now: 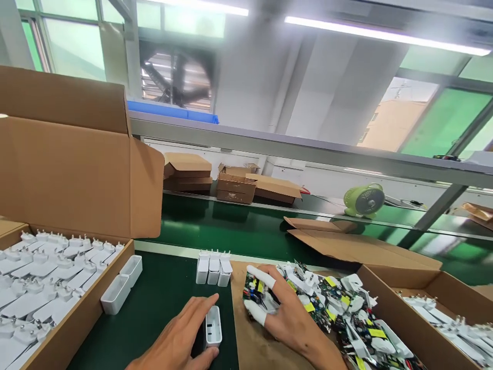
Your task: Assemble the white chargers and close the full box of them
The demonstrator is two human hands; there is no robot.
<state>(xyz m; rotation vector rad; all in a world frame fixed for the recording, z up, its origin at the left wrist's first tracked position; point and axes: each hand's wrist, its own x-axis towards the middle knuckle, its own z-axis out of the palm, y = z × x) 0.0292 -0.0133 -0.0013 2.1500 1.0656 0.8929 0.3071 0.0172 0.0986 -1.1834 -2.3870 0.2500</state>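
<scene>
My left hand (181, 336) lies low on the green mat (154, 308) and grips an empty white charger shell (213, 327), open side up. My right hand (287, 316), with white finger cots on two fingers, holds a small circuit board (254, 291) at the near edge of a heap of circuit boards with white plug parts (346, 313). Three white shells (213, 267) stand side by side just beyond both hands. Two more empty shells (122, 284) lie to the left on the mat.
An open cardboard box (69, 329) full of white plug covers sits at the left, its flaps raised. Another box (442, 324) of parts is at the right. Beyond runs a green conveyor (239, 226) with flat cartons (234, 185) and a small green fan (364, 200).
</scene>
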